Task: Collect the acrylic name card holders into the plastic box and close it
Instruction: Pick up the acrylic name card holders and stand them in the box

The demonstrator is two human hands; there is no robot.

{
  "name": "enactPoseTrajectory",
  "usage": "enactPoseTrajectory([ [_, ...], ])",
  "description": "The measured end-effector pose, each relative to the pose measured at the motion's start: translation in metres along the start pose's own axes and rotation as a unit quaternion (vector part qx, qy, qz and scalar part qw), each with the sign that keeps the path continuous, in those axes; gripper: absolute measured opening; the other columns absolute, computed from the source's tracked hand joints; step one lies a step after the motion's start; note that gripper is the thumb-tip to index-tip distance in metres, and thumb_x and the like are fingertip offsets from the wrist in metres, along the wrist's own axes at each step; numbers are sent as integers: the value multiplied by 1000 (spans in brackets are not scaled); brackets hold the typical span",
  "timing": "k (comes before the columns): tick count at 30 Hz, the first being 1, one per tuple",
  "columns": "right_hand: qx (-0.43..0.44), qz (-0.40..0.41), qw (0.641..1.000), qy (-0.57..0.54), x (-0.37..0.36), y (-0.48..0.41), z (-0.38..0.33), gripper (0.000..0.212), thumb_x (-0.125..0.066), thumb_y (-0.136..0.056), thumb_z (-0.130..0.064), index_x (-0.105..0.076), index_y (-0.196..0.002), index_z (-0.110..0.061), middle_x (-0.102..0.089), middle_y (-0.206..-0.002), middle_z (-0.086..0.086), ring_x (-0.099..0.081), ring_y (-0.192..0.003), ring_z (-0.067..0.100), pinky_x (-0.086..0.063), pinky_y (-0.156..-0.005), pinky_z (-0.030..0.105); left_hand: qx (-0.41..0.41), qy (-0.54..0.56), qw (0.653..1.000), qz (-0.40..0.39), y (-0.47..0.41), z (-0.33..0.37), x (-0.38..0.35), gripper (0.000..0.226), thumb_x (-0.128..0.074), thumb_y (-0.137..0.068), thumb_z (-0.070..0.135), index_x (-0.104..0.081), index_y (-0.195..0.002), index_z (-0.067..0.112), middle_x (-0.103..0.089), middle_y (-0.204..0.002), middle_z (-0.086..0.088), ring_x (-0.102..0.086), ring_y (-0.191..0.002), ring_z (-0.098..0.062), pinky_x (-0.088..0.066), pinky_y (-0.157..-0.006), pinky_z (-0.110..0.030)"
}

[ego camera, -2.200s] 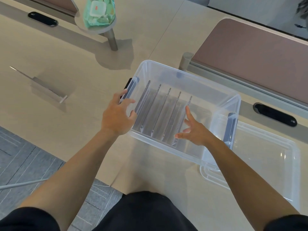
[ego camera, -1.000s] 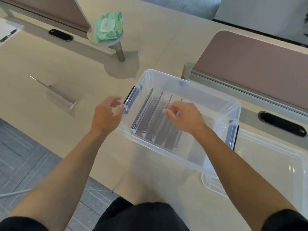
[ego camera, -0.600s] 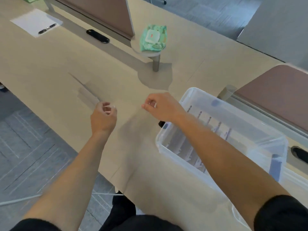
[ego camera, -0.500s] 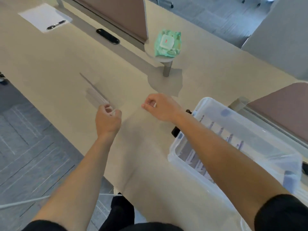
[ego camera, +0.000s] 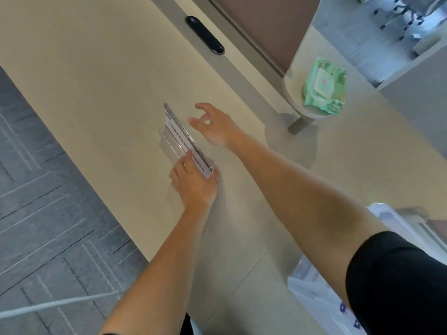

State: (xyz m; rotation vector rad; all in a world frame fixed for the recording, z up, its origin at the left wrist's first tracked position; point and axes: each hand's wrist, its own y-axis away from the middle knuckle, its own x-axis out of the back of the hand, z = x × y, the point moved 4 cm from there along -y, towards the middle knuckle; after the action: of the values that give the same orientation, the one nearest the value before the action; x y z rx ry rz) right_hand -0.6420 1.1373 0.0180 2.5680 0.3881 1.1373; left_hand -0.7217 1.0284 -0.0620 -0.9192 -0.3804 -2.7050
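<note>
A clear acrylic name card holder (ego camera: 180, 136) stands on the beige table (ego camera: 96, 76), its upright pane running away from me. My left hand (ego camera: 193, 183) grips its near end, fingers and thumb on either side of the pane. My right hand (ego camera: 212, 125) hovers just right of the holder's far half, fingers spread and loosely curved, touching nothing. Only a corner of the clear plastic box (ego camera: 312, 296) shows at the lower right, mostly hidden behind my right arm.
A green pack of wet wipes (ego camera: 323, 87) lies on a small round stand (ego camera: 294, 93) at the back right. A brown divider panel (ego camera: 266, 27) and a black cable slot (ego camera: 204, 35) run along the table's far side. Grey carpet lies beyond the table's left edge.
The view has swung left, away from the box. My left hand has reached the lone holder and taken its near end. My right hand left the box and came up beside the holder.
</note>
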Motion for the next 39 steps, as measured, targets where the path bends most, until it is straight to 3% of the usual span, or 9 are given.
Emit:
enactPoseTrajectory([
  [4,2,-24,999,-23,-6,-37,-21,69,-52,-98,-50,-23,-157,-29,-37,-157,4,-39,-141,17,-30,-106,26,-21,96,994,-49,-5,-10,-4,74,-65,-87,22,-29,-152,18,-41,-145,-4,-40,-134,-20,-36,-111,-35],
  [8,-13,-42,999,-8,-15,-62,-13,66,-51,-98,-53,-32,-154,-25,-34,-160,-1,-35,-144,17,-27,-113,28,-46,101,990,-87,-16,-21,-1,62,-60,-88,22,-37,-145,29,-49,-135,1,-53,-120,-17,-49,-99,-37],
  [14,-87,-13,989,-121,-19,-59,12,54,-56,-94,-52,-41,-143,-36,-51,-141,5,-56,-118,23,-55,-90,40,-56,83,990,-102,-19,-16,14,63,-50,-91,17,-34,-150,29,-59,-130,-4,-60,-110,-22,-46,-94,-29],
  [19,-119,12,973,-197,-11,-38,22,54,-61,-92,-50,-41,-140,-37,-51,-125,-1,-52,-115,21,-54,-93,44,-45,83,988,-120,-7,-6,22,57,-42,-95,22,-32,-150,33,-64,-102,-2,-64,-88,-28,-53,-80,-35],
  [22,-104,24,972,-210,2,-19,20,60,-64,-90,-50,-38,-142,-36,-49,-139,2,-48,-121,22,-47,-95,42,-52,90,987,-123,4,3,22,60,-42,-97,13,-28,-151,35,-66,-107,-2,-65,-89,-26,-54,-82,-33],
  [25,-89,36,963,-252,26,12,17,59,-68,-88,-49,-38,-137,-43,-29,-158,3,-37,-136,26,-40,-102,55,-87,109,983,-123,16,21,24,60,-43,-96,13,-30,-151,34,-68,-110,-1,-66,-85,-19,-55,-82,-30],
  [30,-51,77,961,-261,81,75,19,66,-70,-87,-48,-34,-143,-44,-24,-157,-2,-39,-123,24,-44,-99,60,-153,144,970,-126,56,69,36,57,-45,-96,15,-35,-150,31,-69,-106,-1,-63,-76,-15,-51,-72,-21],
  [35,8,181,964,-193,143,157,33,82,-73,-72,-60,-38,-145,-46,-28,-155,1,-36,-137,26,-42,-106,55,-226,191,940,-168,126,124,39,58,-49,-91,14,-41,-146,30,-65,-111,4,-62,-88,-11,-50,-79,-25],
  [39,14,242,951,-190,191,243,60,71,-71,-69,-61,-48,-135,-47,-37,-141,4,-49,-122,24,-50,-100,53,-260,263,886,-280,196,168,28,57,-59,-86,38,-44,-141,34,-55,-132,8,-53,-120,-4,-43,-97,-24],
])
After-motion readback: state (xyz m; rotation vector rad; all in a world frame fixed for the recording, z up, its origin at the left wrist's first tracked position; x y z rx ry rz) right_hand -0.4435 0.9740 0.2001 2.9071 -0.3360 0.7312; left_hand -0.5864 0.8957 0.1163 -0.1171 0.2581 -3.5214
